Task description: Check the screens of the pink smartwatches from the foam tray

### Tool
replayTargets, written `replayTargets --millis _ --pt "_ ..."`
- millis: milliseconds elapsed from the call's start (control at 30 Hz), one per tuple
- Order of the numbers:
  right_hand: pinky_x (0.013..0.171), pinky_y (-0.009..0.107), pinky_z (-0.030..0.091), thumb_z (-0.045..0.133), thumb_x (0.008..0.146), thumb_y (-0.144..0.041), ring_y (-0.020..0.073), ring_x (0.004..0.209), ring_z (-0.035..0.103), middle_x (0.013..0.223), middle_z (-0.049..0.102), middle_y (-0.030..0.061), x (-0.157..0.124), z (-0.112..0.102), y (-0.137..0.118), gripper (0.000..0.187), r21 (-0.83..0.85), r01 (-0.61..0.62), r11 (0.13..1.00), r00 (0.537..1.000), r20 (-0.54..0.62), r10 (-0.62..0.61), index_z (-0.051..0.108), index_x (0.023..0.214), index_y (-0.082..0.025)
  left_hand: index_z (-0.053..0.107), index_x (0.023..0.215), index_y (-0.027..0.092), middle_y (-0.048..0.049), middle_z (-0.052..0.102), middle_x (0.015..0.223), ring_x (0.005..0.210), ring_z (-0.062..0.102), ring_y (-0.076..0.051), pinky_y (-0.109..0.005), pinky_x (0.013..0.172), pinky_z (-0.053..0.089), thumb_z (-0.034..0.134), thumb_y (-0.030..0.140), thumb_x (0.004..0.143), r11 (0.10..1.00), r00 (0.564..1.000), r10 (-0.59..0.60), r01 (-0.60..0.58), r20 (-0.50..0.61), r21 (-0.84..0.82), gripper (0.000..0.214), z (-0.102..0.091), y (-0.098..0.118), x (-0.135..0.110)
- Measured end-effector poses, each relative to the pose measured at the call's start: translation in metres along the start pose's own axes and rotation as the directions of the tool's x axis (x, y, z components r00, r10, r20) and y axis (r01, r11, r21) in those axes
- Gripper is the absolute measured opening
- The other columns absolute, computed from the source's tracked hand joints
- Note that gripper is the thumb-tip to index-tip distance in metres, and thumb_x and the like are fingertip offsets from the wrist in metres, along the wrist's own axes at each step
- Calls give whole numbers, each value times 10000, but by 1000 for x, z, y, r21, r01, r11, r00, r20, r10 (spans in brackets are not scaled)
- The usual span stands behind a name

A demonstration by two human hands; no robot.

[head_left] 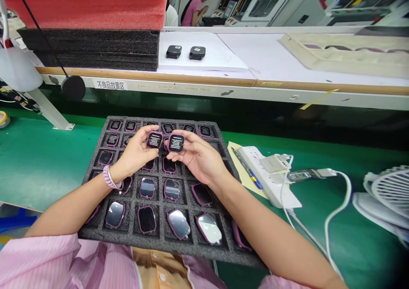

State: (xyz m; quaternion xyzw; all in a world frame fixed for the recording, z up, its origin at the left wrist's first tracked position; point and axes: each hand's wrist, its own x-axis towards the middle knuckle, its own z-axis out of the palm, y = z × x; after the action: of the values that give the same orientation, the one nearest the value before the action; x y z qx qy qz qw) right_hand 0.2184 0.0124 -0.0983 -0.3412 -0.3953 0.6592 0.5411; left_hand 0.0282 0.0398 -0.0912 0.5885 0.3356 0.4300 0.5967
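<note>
My left hand [136,152] holds a small purple-rimmed watch body [155,140] with its lit screen showing text. My right hand [196,157] holds a second watch body [176,143] just like it, screen also lit. Both are raised side by side, almost touching, over the far middle of a black foam tray [96,231]. The tray's pockets hold several more purple watch bodies [147,218] with dark screens. A coiled band sits on my left wrist.
A white power strip [271,182] with plugged adapters and white cables lies right of the tray on the green mat. A white fan [388,195] stands at the far right. Two black devices [185,52] sit on the shelf behind, beside stacked black and pink foam [92,20]. A person sits far back.
</note>
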Motion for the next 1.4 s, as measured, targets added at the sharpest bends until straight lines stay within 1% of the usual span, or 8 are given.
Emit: replayTargets --millis 267,400,500,733,867,1033,1200,1400 --pt "679 284 562 846 651 -173 165 725 658 1039 651 9 -10 -36 -58 674 -216 144 966 989 4 -147 520 1237 -247 432 1182 166 -55 595 997 690 659 -163 -316 648 546 675 196 774 956 979 -160 121 130 266 476 21 11 28" --pt "674 346 566 874 676 -318 210 709 645 932 625 32 -15 -83 -67 685 -481 126 868 984 -47 -169 521 1250 -196 549 1179 158 -86 571 1095 1007 607 -238 -398 941 509 754 252 785 613 964 -4 -208 267 762 455 52 4 56" --pt "703 404 561 835 708 -458 243 739 618 949 590 67 -16 -117 -54 623 -744 79 663 983 -53 -177 592 1203 -170 617 1195 159 -130 499 1221 1196 485 -324 -454 1054 430 785 293 773 378 954 -25 -266 297 887 474 72 -12 71" --pt "1061 515 440 694 833 -419 351 1194 509 1211 468 127 -11 -154 -35 566 -979 120 166 981 91 -174 600 1353 -218 564 1362 240 -121 507 1242 1174 445 -330 -486 1031 401 715 474 840 316 949 -46 -284 313 905 591 50 1 59" --pt "1067 551 415 695 885 -325 384 1237 465 1281 458 167 -1 -122 -36 514 -970 238 -55 951 244 -190 580 1367 -188 634 1242 204 -103 558 1194 1139 477 -286 -441 1044 394 597 407 922 224 960 101 -279 263 934 381 -18 41 20" --pt "1010 424 463 677 957 -137 293 1096 558 1122 558 126 14 -16 -15 283 -878 477 -34 878 475 55 655 1239 -149 659 1012 105 -132 609 959 967 578 -317 -442 906 463 534 400 948 -93 994 -77 75 -83 993 327 -92 51 -37" --pt "957 446 458 736 990 -256 330 1078 565 1089 586 148 34 79 21 222 -866 474 -157 872 437 220 695 1148 -105 651 1029 72 -176 594 1022 1000 595 -339 -427 895 479 562 486 922 -153 961 -184 180 -207 972 436 -103 26 -63" --pt "887 447 459 845 872 -214 353 1026 573 1034 600 151 50 110 38 237 -894 434 -114 894 411 178 628 899 -123 628 904 129 -140 622 963 954 608 -326 -399 785 472 604 398 843 -59 973 -69 216 -219 975 277 -101 20 -62"
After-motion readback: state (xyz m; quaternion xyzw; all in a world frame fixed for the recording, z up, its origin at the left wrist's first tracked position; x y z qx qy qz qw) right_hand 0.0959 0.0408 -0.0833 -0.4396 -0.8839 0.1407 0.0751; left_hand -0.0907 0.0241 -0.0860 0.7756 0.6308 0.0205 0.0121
